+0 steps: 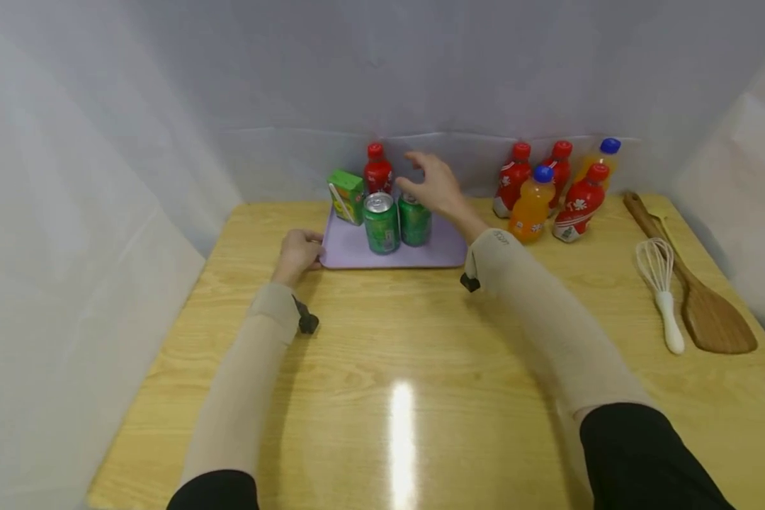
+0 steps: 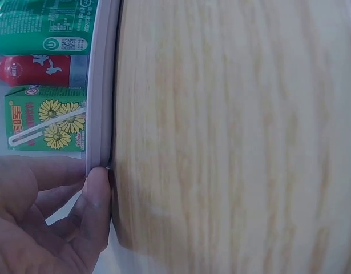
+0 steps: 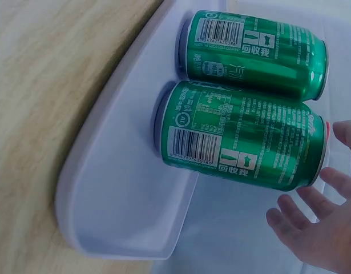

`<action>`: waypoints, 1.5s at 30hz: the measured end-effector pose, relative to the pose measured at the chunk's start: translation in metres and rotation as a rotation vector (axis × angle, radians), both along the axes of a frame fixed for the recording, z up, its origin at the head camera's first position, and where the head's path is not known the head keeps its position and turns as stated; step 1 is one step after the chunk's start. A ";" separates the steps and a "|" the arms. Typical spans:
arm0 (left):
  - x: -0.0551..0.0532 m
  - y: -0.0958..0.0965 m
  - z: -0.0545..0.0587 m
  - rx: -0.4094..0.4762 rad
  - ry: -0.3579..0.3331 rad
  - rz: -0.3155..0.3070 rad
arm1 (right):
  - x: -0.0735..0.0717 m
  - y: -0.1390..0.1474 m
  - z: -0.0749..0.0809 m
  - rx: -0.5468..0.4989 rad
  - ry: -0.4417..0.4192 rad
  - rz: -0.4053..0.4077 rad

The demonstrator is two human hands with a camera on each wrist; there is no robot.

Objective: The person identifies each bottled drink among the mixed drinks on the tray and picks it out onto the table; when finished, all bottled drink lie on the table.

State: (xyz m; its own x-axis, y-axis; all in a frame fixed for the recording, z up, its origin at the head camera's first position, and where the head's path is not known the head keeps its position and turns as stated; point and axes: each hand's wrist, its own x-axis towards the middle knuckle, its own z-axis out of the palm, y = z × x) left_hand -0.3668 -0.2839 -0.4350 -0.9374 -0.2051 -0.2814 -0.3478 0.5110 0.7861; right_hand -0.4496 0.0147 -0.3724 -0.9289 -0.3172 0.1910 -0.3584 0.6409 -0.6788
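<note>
At the left end of the lilac tray (image 1: 350, 253), my left hand (image 1: 298, 253) pinches the rim; in the left wrist view its thumb (image 2: 99, 185) lies against the tray edge. My right hand (image 1: 435, 185) hovers with spread fingers by the top of one green can (image 1: 416, 225), gripping nothing. In the right wrist view its fingers (image 3: 292, 214) are apart from that can's body (image 3: 243, 137). A second green can (image 1: 382, 230) stands upright beside it. Behind them on the tray are a red-capped bottle (image 1: 378, 170) and a green drink carton (image 1: 347, 196) with a white straw on its side.
Right of the tray stand several bottles, among them an orange drink bottle (image 1: 531, 207) and a red bottle (image 1: 580, 205). Farther right lie a whisk (image 1: 663, 294) and a wooden spatula (image 1: 714, 315) on the wooden table (image 1: 350, 368). A pale curtain (image 1: 293, 78) hangs behind.
</note>
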 end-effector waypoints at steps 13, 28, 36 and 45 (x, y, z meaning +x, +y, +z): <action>-0.002 -0.004 0.002 -0.012 0.003 0.004 | -0.012 -0.025 0.015 0.220 -0.042 -0.040; -0.004 -0.003 0.002 -0.020 -0.013 0.009 | -0.024 -0.042 0.015 0.314 -0.131 -0.066; -0.001 0.000 -0.001 -0.019 -0.001 0.004 | -0.030 -0.048 0.011 0.372 -0.149 -0.055; 0.000 0.001 -0.003 -0.024 0.011 0.010 | -0.041 -0.053 0.015 0.371 -0.198 -0.054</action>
